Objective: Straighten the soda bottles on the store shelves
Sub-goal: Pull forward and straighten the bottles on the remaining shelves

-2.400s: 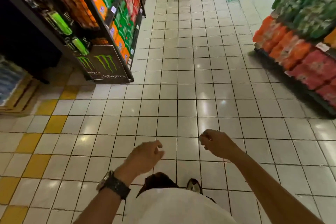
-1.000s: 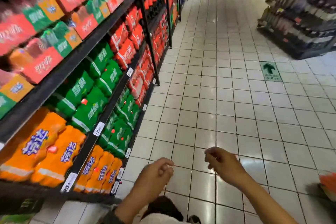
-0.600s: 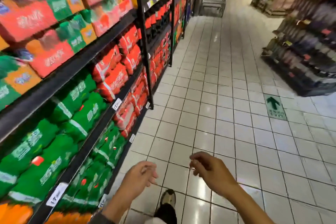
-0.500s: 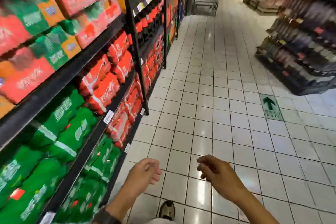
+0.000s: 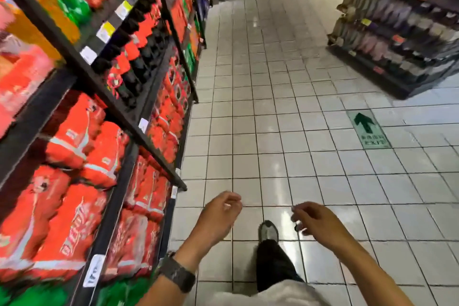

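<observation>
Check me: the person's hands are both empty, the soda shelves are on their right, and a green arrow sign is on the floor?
Not quite. The head view shows the soda shelves on the person's left, not right. The rest holds: left hand and right hand are empty, and the green arrow sign is on the floor.

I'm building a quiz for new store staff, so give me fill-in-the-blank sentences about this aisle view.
The watch sits on the ___ wrist.
The left hand and right hand each hold ___.
The exit arrow is coloured ___.
The red packs are on the person's ___.
Missing words: left, nothing, green, left.
</observation>
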### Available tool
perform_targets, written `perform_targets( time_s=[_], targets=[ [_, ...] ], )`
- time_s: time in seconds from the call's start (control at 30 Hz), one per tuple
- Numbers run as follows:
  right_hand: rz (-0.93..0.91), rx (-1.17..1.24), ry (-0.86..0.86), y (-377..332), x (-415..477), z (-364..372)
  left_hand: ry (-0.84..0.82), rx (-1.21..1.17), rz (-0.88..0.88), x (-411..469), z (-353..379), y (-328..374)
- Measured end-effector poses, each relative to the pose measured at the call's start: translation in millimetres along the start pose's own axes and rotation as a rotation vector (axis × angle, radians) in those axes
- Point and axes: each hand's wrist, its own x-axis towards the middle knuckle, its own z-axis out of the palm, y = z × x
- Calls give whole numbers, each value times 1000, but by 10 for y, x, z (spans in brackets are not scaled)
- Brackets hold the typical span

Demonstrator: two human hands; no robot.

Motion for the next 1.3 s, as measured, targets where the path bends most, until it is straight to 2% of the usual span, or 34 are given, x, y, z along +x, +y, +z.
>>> perform_targets(
  time_s=[0.17, 0.43, 0.63, 0.77, 0.87, 0.97, 1.07, 1.17, 1.3],
  targets=[
    [61, -7, -118, -734, 1175, -221, 38, -81, -139, 930, -296, 488],
    [-215, -157, -229, -2619, 2849, -19, 295, -249, -40, 2091, -1083, 1151],
    [-471, -223, -379, -3840, 3663, 594, 474, -351, -89, 3080, -1688, 1255],
    [-494, -245, -488, -4330, 4172, 980, 563, -400, -102, 3878, -2116, 1355],
    [-452, -324, -535, -4690, 4613, 1173, 518, -399, -103, 4431, -2406, 1613],
    [-456, -373, -535, -5048, 5056, 1354, 493, -339, -4, 4891, -2706, 1932],
    [-460, -393, -544, -5300, 5465, 1563, 580, -243, 63, 5223, -3018, 2192],
    [-492, -427, -625, -5516, 5816, 1793, 683, -188, 123, 5433, -3305, 2297],
    [-565, -523, -762, -5785, 6257, 2230, 828, -116, 29, 5557, -3567, 2118]
  ],
)
